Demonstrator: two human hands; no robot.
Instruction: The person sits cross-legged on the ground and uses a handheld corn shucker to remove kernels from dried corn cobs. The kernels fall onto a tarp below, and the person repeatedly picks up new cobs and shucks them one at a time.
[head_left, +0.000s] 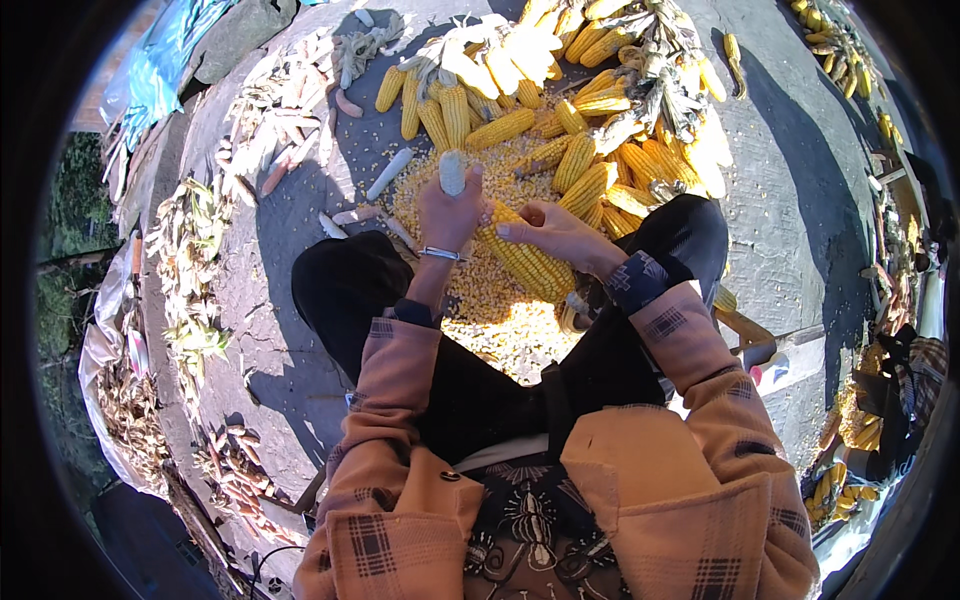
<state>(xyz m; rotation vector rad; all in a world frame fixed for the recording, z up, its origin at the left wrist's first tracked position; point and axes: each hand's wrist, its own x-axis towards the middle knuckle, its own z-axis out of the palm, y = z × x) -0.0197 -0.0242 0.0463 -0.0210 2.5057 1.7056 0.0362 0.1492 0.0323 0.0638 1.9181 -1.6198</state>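
My left hand (448, 214), with a silver bracelet at the wrist, is closed around a pale bare corn cob (451, 174) whose end sticks up past the thumb. My right hand (559, 234) grips a large yellow ear of corn (529, 261), thumb on top and fingers along its far side. The ear's upper end touches or nearly touches my left hand; the exact contact is hidden. Beneath both hands spreads a layer of loose corn kernels (480, 281) between my bent legs. Just beyond lie husked yellow ears (577, 161).
Ears tied by their husks (454, 112) lie ahead in bright sun. Stripped cobs (390, 174) are scattered on the concrete floor (292, 225), with a cob heap (289, 97) and dry husks (191, 255) to the left. A wooden stool-like frame (750, 334) stands at the right.
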